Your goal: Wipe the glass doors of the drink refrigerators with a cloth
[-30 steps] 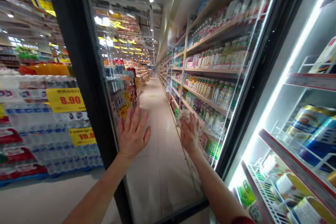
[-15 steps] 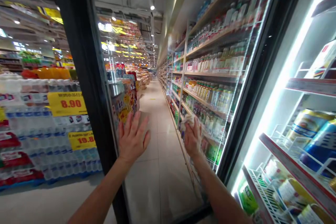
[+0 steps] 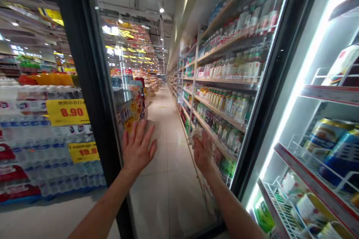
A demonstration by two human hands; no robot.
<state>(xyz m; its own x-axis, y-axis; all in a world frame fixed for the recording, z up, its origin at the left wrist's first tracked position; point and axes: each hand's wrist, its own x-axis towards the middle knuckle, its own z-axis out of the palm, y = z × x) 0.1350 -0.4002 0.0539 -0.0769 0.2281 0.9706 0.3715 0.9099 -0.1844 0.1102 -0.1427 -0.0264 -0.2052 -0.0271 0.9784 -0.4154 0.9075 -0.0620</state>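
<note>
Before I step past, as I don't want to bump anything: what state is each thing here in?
Glass door: open.
Left hand: open, fingers spread, palm toward the glass.
Right hand: bent around the cloth.
Cloth: bunched up.
Cooler light strip: lit.
Bottle packs: stacked.
Blue can: shelved behind a wire guard.

The glass door (image 3: 168, 201) stands between the bottle packs (image 3: 56, 157) on the left and the wire racks (image 3: 314, 164) on the right. Cans (image 3: 331, 134) sit on a rack. Through the glass, shelves (image 3: 221, 80) of bottles line the aisle's (image 3: 164, 119) right side.
</note>
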